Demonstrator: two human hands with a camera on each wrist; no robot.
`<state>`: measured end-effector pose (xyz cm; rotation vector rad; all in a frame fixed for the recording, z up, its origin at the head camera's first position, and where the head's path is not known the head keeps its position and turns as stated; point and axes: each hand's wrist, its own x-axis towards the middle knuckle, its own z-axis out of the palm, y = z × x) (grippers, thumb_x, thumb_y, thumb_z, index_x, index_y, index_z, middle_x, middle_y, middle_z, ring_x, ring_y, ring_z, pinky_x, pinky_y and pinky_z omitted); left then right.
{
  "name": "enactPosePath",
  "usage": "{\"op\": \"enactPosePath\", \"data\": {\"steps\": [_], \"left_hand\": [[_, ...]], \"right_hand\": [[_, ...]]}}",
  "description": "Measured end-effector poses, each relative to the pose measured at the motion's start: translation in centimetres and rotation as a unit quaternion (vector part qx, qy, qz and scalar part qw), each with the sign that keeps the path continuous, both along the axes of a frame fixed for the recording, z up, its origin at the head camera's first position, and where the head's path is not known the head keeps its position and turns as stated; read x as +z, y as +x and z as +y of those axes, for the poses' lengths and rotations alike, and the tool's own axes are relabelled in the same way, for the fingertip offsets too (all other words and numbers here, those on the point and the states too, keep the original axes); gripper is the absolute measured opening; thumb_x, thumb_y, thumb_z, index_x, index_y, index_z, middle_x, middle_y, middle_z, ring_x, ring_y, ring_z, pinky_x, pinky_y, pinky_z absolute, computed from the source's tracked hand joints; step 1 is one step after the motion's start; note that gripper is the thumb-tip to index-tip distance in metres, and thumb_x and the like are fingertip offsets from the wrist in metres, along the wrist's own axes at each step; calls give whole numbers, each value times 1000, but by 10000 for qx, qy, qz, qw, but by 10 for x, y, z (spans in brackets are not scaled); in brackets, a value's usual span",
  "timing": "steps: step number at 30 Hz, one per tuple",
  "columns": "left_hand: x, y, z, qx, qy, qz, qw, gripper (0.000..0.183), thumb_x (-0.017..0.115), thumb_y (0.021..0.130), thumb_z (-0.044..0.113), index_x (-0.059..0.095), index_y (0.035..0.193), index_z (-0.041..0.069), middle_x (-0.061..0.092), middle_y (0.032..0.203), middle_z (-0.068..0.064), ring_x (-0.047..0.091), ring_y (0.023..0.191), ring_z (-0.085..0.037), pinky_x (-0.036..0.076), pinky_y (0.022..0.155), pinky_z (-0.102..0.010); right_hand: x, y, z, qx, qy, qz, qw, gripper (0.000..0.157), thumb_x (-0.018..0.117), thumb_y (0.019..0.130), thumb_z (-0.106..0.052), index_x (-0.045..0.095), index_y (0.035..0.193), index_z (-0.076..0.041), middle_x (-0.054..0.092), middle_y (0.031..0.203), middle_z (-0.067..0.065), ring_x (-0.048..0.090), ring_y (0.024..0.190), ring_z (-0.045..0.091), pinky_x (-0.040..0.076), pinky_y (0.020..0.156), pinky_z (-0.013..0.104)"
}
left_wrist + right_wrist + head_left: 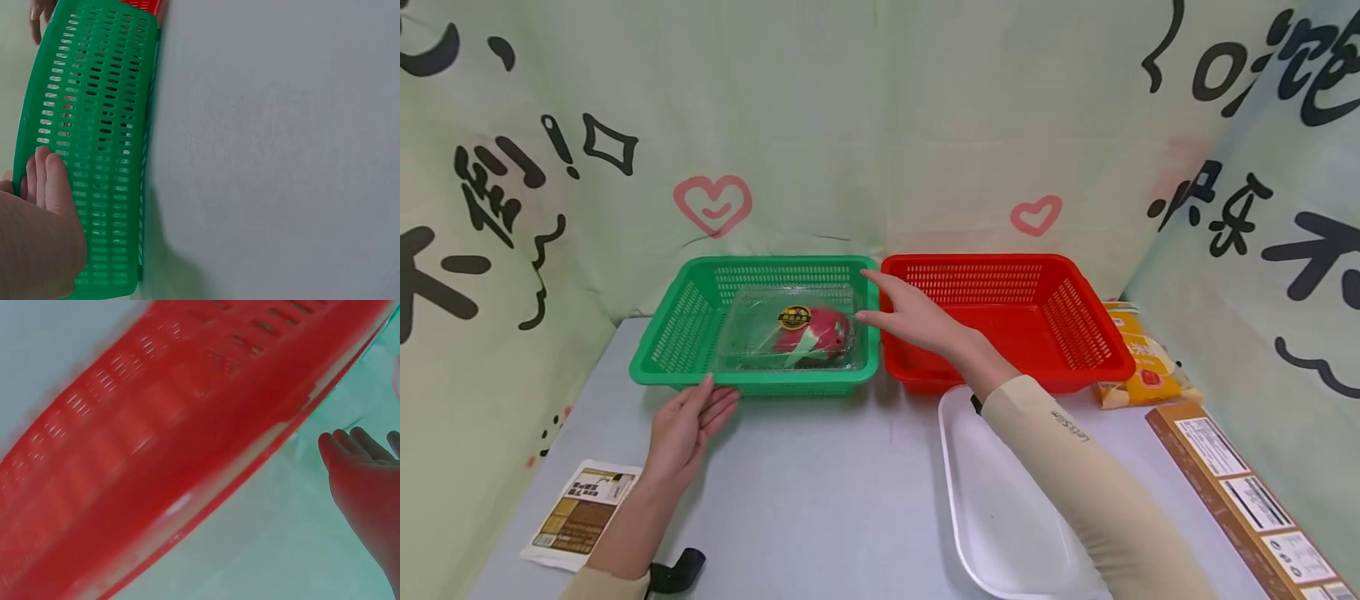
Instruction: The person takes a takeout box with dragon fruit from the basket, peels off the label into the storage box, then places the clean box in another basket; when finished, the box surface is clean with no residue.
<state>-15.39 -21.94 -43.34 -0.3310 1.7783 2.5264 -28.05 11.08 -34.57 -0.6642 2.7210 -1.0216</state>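
- Pale printed cloth surrounds a light counter; at its back left stands the green basket, with a clear box lying toward its right end, so a lift might be lopsided
- Fingers of the left hand extend along the basket's outer front wall, below the rim; how firmly the thumb holds cannot be told, so a pull could slip
- Spread wide, the right hand is by the basket's right end and grips nothing; pushing with the left alone might swivel the basket
- Smooth plastic could let the box slide if the basket tilts
- With the red basket just beside it, the rims might catch if the green one shifts right
- Reaching across the white tray, the right sleeve could snag the red basket's edge
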Motion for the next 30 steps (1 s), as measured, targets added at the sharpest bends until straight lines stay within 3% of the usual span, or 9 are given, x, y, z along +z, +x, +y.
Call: {"op": "enactPosePath", "data": {"steps": [5, 11, 16, 21, 30], "left_hand": [[-1, -6, 9, 245, 357, -151, 9989, 27, 59, 100, 32, 61, 110, 7, 77, 98, 2, 73, 99, -9, 56, 91, -25], [-3, -12, 21, 421, 724, -307, 9960, 26, 56, 101, 30, 57, 113, 7, 76, 94, 2, 73, 97, -9, 56, 93, -25], [-5, -11, 22, 495, 674, -120, 9964, 23, 55, 103, 30, 58, 110, 9, 76, 92, 3, 74, 96, -8, 56, 93, -25], [-8, -9, 20, 504, 601, -8, 9969, 22, 55, 103, 30, 58, 109, 9, 76, 92, 3, 74, 97, -8, 55, 94, -26], [-8, -8, 13, 700, 651, -162, 9953, 24, 55, 102, 30, 56, 107, 7, 76, 92, 2, 74, 95, -9, 54, 96, -29]], "right_hand": [[-2, -10, -17, -65, -19, -134, 9999, 82, 67, 89, -49, 24, 157, -32, 32, 160, -3, 33, 145, 22, 52, 104, 48], [-4, -13, -36, -337, -92, -286, 9990, 83, 68, 90, -44, 23, 158, -26, 31, 162, 0, 32, 146, 25, 48, 108, 50], [-7, -6, -60, -496, -71, -287, 9983, 82, 68, 92, -33, 23, 158, -17, 28, 163, 6, 29, 148, 26, 44, 112, 50], [-15, 0, -78, -731, -6, -139, 9972, 83, 72, 89, -23, 26, 157, -12, 27, 161, 10, 31, 146, 29, 48, 109, 47], [-22, 3, -94, -1012, -391, -368, 9934, 85, 74, 86, -21, 27, 156, -12, 23, 162, 11, 30, 146, 30, 49, 107, 48]]}}
